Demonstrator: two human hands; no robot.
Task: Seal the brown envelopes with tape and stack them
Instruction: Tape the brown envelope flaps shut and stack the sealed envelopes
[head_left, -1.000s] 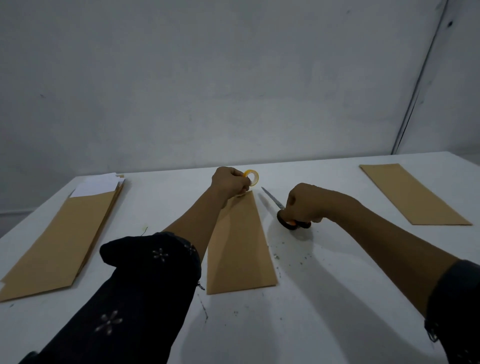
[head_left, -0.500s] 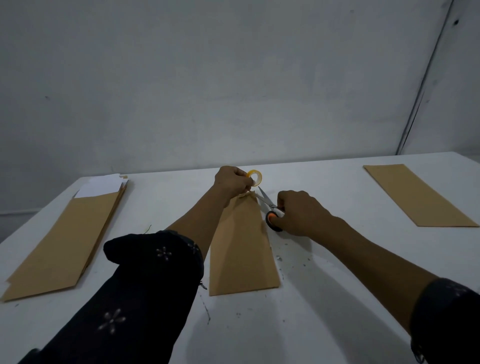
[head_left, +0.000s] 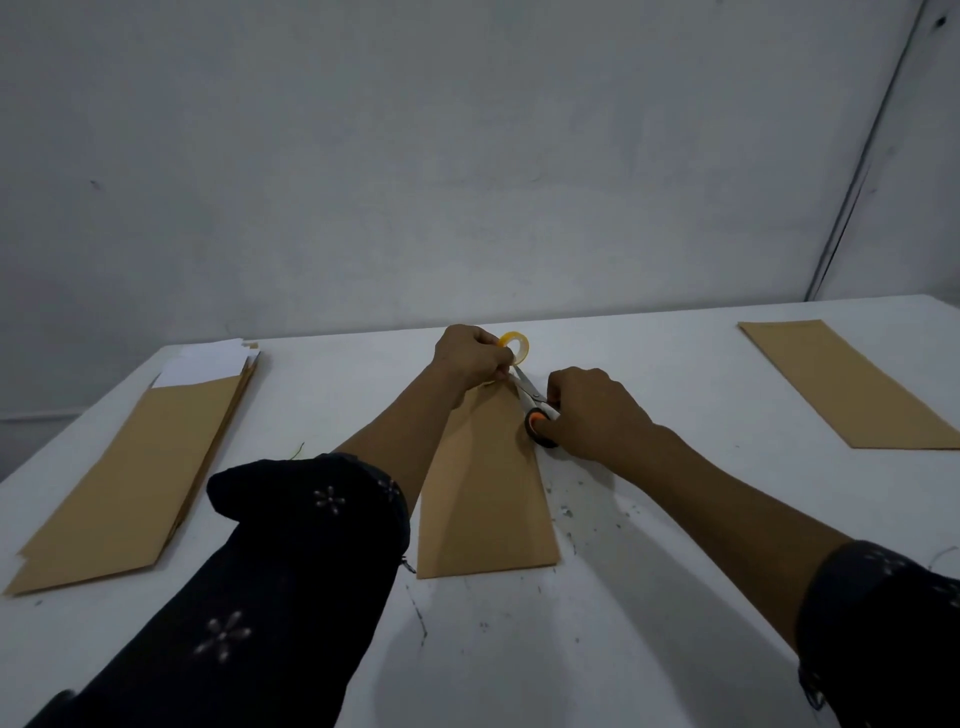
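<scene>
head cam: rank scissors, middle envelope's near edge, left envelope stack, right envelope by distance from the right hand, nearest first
1. Scissors: gripped in the right hand.
2. Middle envelope: near edge, below-left of the hand.
3. Right envelope: far right.
4. Left envelope stack: far left, beyond the left arm.

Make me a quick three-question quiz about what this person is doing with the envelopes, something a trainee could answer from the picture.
1. True or false: the right hand holds scissors.
2. Which item does the left hand grip? A) a stapler B) the yellow tape roll C) a pen
3. Fill in: white paper sticks out of the envelope pile on the ____ side of the table.

Key: 1 true; 2 B; 3 left. The scissor blades point at the tape, above the far end of the middle envelope; a lone envelope lies to the right.
</scene>
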